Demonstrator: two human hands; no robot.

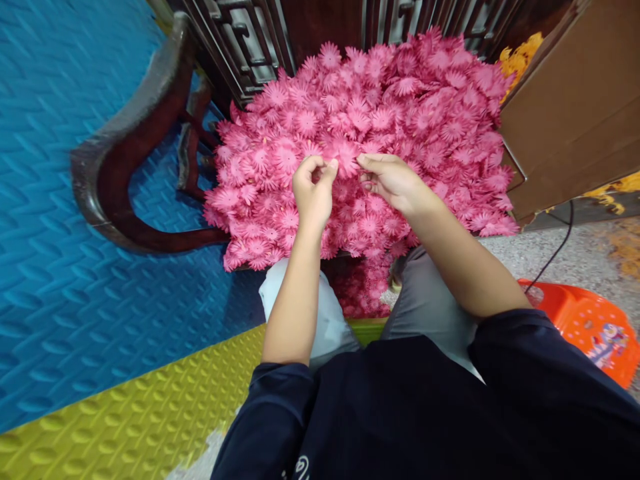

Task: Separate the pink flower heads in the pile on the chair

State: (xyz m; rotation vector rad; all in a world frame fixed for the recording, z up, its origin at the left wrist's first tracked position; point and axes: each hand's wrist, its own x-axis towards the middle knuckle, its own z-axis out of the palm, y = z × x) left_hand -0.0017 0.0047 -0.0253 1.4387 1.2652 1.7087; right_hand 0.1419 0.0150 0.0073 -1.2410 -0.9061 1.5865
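A wide heap of pink artificial flowers [430, 120] fills the middle of the view. Over its front part, my left hand [314, 187] has thumb and index finger pinched together at the left edge of a pink flower [342, 159]. My right hand [387, 179] is opposite, its thumb and fingertips closed at the same flower's right edge. The flower lies between the two hands, its petals spread. Other pink blooms lie below and around both hands.
A dark curved wooden armrest [115, 173] borders the heap on the left, above blue matting [60, 300]. Brown cardboard [575, 100] stands at the right, near orange flowers [523, 57]. An orange plastic stool [585, 320] is at lower right. More pink flowers [363, 287] lie between the knees.
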